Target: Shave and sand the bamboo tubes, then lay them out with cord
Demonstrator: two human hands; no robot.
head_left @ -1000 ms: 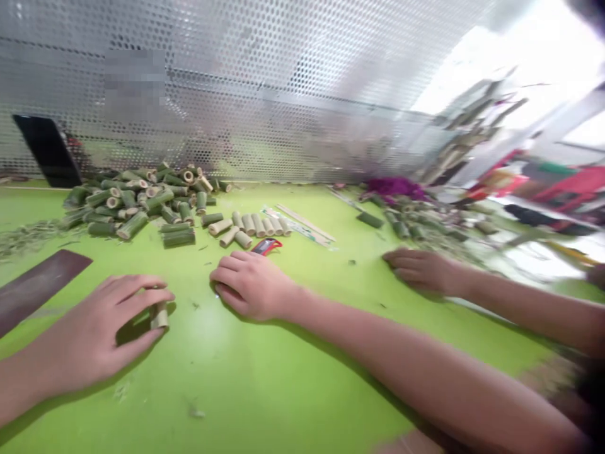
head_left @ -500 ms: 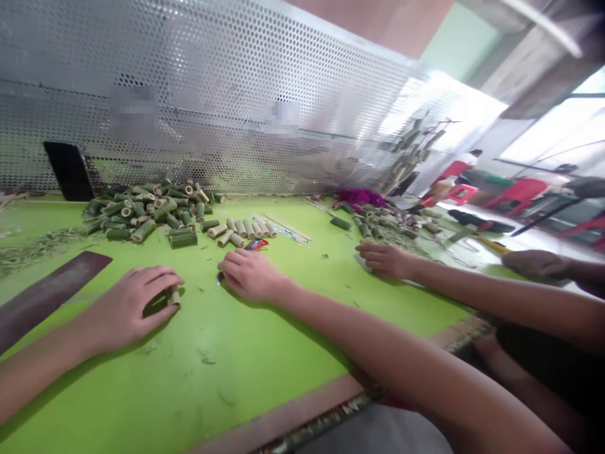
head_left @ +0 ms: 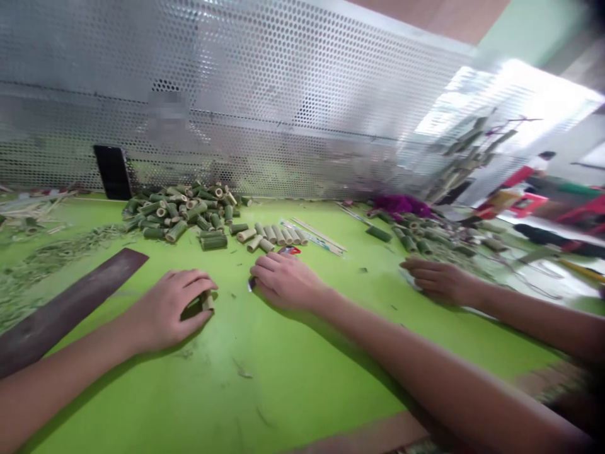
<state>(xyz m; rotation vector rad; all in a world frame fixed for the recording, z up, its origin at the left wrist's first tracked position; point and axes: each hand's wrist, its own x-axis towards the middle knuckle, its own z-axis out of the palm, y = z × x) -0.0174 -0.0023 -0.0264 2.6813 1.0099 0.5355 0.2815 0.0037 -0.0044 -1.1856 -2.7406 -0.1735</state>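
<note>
My left hand (head_left: 172, 309) is low over the green table, its thumb and fingers curled around a short bamboo tube (head_left: 208, 301) that shows at the fingertips. Palm down, my right hand (head_left: 288, 280) is closed over a utility knife (head_left: 290, 250); the red body sticks out behind the knuckles and a bit of shiny blade shows at the left fingertips. A gap of table separates the two hands. Just beyond my right hand lies a row of peeled, pale bamboo tubes (head_left: 280, 234). Much of the knife is hidden under my fingers.
A heap of green bamboo tubes (head_left: 189, 208) lies before a perforated metal screen (head_left: 283, 94), with a phone (head_left: 113, 171) leaning there. A dark flat strip (head_left: 75, 309) and shavings (head_left: 61, 252) are at left. Another person's hand (head_left: 439, 280) rests at right, near more bamboo.
The view has swung to the left, so everything sits farther right in the picture. Both my hands keep their grips and nearly the same places on the table.
</note>
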